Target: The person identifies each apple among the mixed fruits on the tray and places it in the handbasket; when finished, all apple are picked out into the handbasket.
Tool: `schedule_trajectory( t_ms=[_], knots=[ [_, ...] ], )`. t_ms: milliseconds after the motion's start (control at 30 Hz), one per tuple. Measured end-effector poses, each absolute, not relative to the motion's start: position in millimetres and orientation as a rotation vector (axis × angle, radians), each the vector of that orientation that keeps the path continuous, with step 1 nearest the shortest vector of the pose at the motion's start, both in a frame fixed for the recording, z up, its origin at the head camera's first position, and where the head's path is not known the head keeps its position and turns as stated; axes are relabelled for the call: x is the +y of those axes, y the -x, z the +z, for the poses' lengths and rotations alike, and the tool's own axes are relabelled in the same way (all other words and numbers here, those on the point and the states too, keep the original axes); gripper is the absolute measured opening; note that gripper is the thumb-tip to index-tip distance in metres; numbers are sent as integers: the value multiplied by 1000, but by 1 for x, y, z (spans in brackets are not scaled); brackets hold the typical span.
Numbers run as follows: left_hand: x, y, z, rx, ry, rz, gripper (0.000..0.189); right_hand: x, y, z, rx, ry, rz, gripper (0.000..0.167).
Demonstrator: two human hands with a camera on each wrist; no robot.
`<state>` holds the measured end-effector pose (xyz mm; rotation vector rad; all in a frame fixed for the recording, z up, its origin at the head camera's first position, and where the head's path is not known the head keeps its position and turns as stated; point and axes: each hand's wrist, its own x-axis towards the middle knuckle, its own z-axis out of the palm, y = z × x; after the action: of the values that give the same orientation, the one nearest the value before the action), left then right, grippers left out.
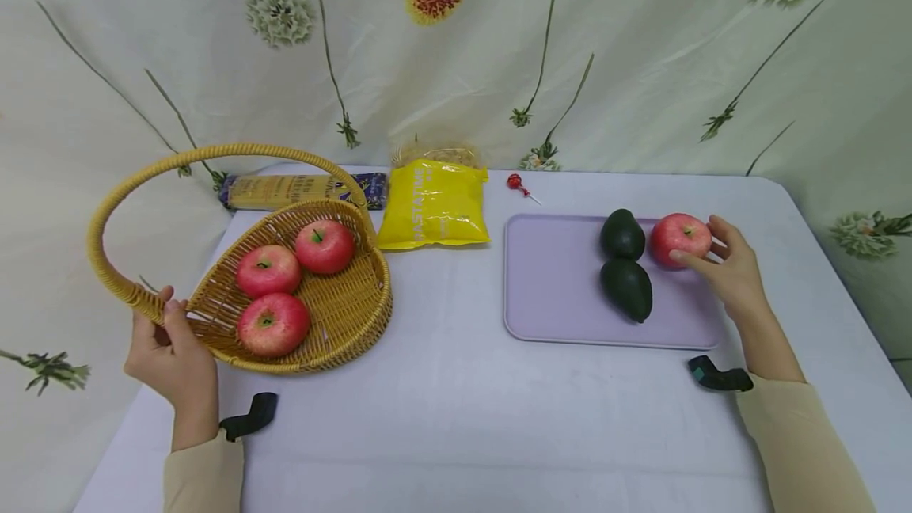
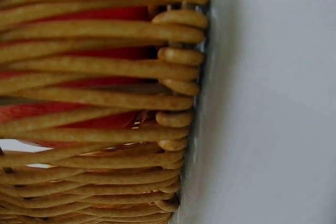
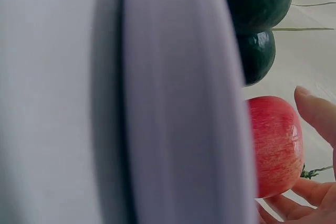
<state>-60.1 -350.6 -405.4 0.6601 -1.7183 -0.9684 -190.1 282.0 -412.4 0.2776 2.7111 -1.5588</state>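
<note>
At the left, my left hand (image 1: pixel 174 355) grips the wicker basket (image 1: pixel 349 351) where its tall handle (image 1: pixel 192 155) meets the rim. Three red apples (image 1: pixel 274 324) lie inside the basket; in the left wrist view, red shows through the woven wall (image 2: pixel 94 98). My right hand (image 1: pixel 737 271) is around the right side of another red apple (image 1: pixel 678 237) on the lilac tray (image 1: pixel 552 283). In the right wrist view, the thumb stands off this apple (image 3: pixel 275 148) while the other fingers (image 3: pixel 310 190) reach its side. Two dark green avocados (image 1: pixel 627 289) sit left of it on the tray.
Behind the basket lies a long noodle packet (image 1: pixel 281 191). Beside it, a yellow pasta bag (image 1: pixel 435 204) leans before a clear bag (image 1: pixel 438 153). A red lollipop (image 1: pixel 516 182) lies beyond the tray. Flowered cloth (image 1: pixel 627 14) hangs behind the white table (image 1: pixel 456 410).
</note>
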Motion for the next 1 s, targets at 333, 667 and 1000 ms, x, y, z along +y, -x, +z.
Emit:
schedule_trajectory(
  t_ms=[333,667,1000],
  knots=[
    [-352,60,-407,-1721,-666,-963,27,277,189,-416,2771,-300,-1512,84],
    [-357,60,-411,-1715,-649,-974,27,276,190,-419,2820,-322,-1480,82],
    [-357,60,-410,-1704,-597,-994,26,277,188,-418,2867,-402,-1504,80]
  ],
)
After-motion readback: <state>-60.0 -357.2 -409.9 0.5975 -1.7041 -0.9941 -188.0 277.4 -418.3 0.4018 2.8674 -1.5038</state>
